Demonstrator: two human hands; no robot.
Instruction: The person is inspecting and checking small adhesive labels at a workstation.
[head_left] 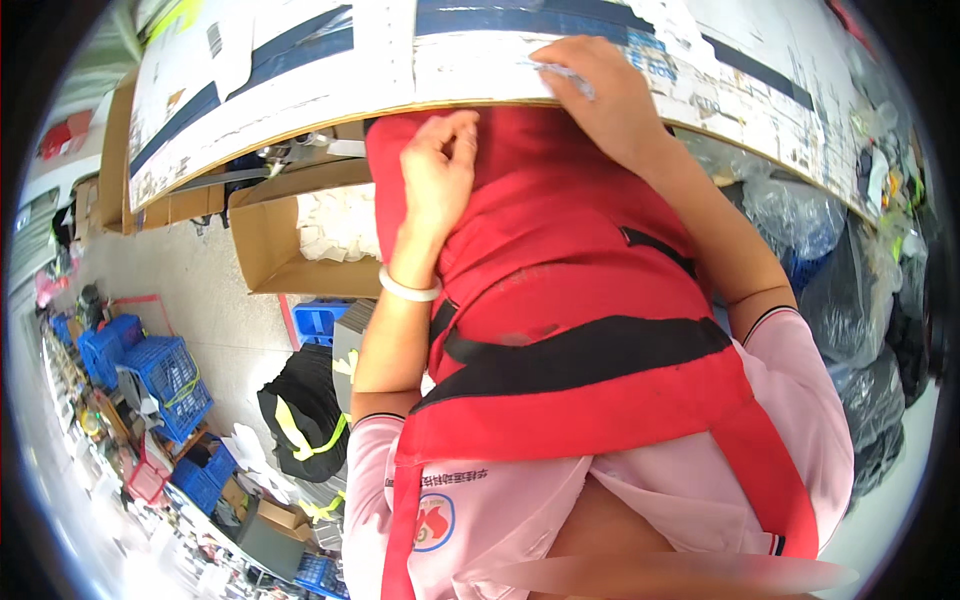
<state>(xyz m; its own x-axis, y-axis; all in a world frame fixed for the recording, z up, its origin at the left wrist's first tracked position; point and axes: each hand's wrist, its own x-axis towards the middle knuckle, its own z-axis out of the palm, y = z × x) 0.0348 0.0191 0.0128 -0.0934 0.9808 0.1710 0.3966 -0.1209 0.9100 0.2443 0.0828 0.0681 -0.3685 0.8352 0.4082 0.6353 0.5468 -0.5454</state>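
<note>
Left hand: loosely curled, thumb beside the bent fingers, wrist nearly in line with the forearm. Right hand: extended farther forward, fingers bent toward the thumb; right arm slants inward from the bent elbow.

A scuffed white tabletop with a brown near edge bears dark blue tape strips at left, middle and right. Over its near edge, the right hand pinches a small translucent plastic piece; whether that touches the surface is unclear.
</note>
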